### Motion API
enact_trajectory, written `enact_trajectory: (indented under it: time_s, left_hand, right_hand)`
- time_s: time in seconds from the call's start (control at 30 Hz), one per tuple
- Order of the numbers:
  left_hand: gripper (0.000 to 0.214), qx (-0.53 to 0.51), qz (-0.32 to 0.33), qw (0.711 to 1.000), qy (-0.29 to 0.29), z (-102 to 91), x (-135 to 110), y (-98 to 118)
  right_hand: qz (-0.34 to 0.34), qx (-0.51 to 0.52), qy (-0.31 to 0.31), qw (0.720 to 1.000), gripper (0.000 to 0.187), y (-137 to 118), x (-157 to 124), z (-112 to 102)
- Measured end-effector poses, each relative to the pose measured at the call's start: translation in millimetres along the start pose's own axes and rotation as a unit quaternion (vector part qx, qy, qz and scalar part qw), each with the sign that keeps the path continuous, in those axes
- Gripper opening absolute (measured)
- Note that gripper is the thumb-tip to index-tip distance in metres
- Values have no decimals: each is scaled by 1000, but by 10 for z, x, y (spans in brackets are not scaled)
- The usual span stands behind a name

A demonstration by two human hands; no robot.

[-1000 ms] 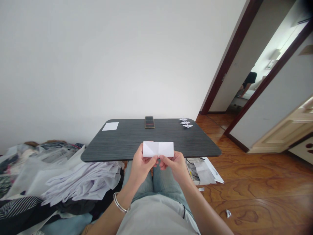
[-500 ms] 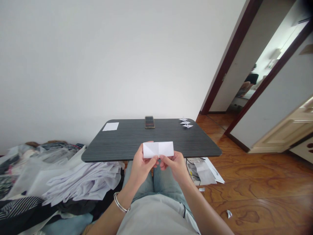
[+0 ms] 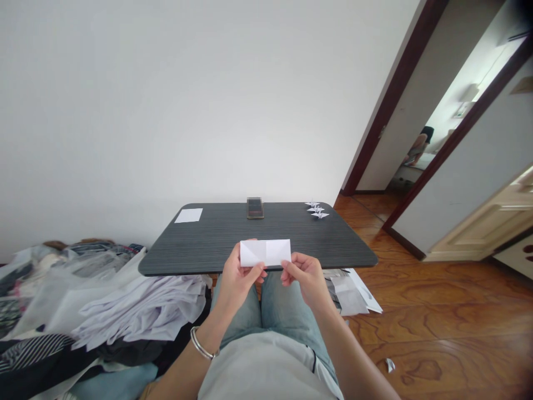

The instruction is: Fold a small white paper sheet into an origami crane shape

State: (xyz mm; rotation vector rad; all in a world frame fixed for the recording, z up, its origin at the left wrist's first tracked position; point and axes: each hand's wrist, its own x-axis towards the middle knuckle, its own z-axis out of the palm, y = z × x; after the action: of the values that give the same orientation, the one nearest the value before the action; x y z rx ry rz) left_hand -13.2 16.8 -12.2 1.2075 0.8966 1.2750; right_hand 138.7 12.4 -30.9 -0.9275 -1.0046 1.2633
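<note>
A folded sheet of white paper (image 3: 265, 252), a wide rectangle with creases across it, is held up at the near edge of the dark table (image 3: 216, 239). My left hand (image 3: 240, 275) grips its left end, thumb on the front near the lower edge and fingers behind. At the lower right corner, my right hand (image 3: 305, 274) pinches the paper between thumb and fingers. Several folded paper cranes (image 3: 318, 211) stand at the table's far right. Flat at the far left lies a white paper sheet (image 3: 189, 215).
A phone (image 3: 255, 208) rests at the table's back edge, by the wall. Piled clothes (image 3: 141, 305) lie left of the table. Papers (image 3: 353, 291) sit below its right side, and a paper scrap (image 3: 390, 365) is on the wooden floor. A person (image 3: 418, 147) shows through the doorway.
The folded paper has shifted slightly left. My right thumb has slid from the middle of its lower edge out to the right corner, so the hands are farther apart.
</note>
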Motion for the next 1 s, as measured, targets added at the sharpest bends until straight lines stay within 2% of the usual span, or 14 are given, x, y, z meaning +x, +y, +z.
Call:
enact_trajectory:
  time_s: [0.37,0.67,0.87,1.0]
  left_hand:
    - [43,-3,7,1000,-13,-55,26,-43]
    - [33,3,23,999,-41,-36,-26,-39]
    - [28,-11,8,999,33,-1,0,-46]
    - [28,3,12,1000,28,25,-2,-30]
  right_hand:
    - [-20,-17,18,1000,24,19,12,-103]
    - [-62,-38,-2,997,25,-12,6,-4]
    - [-71,-78,-13,994,28,-24,-47,65]
    - [-82,-82,-6,993,28,-7,-35,69]
